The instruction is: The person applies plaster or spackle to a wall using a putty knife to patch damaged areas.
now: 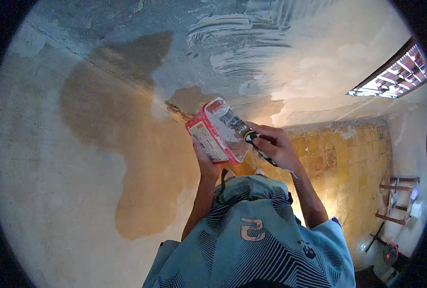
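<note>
My left hand (204, 158) is closed around the side of a plastic tub (208, 139) with a red rim and a pale printed label. The tub is tilted, and white paste coats its inside. Gripped in my right hand (278, 148) is a putty knife (249, 136) with a black handle and a yellow ring. Its paste-smeared blade sits over the tub's opening; whether it touches the paste, I cannot tell. Ahead of both hands, the wall (242, 48) carries streaks of white paste on a grey patch.
A crack (98, 65) runs across the stained wall at the left, with damp brown patches around it. Yellow tiles (333, 163) cover the floor to the right. A barred opening (391, 74) lets in light. A wooden stool (396, 187) and a reddish round object (390, 253) stand far right.
</note>
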Available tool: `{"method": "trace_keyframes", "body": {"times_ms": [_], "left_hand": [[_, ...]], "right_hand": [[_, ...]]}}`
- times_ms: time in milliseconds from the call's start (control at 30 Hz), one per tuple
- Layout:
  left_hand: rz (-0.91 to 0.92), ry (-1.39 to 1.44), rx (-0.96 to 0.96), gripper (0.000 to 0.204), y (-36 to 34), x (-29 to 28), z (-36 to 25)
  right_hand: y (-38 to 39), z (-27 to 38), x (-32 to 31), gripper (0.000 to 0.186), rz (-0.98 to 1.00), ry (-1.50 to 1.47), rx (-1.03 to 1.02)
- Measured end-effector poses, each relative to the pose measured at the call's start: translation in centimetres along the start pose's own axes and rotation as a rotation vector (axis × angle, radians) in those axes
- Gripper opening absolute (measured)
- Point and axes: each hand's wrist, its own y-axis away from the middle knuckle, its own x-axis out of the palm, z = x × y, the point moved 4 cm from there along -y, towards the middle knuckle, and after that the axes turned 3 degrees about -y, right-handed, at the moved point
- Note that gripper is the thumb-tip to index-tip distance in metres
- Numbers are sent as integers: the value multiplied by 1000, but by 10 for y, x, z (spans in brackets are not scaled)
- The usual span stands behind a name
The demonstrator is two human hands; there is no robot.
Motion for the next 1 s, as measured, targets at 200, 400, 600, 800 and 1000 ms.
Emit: {"method": "trace_keyframes", "body": {"times_ms": [200, 400, 600, 800, 1000], "left_hand": [[-4, 133, 108, 69, -6, -33, -5], [-28, 189, 2, 71, -4, -74, -18], [-37, 151, 22, 70, 5, -73, -39], [-104, 199, -20, 59, 4, -128, -41], [2, 255, 4, 60, 1, -115, -54]], "right_hand": [[11, -50, -9, 38, -191, -540, 196], [-34, -106, 16, 58, -450, -920, 147], [-126, -130, 40, 77, -652, -593, -45], [-183, -130, 63, 61, -1037, -133, -135], [-196, -119, 92, 59, -1014, 101, -189]]}}
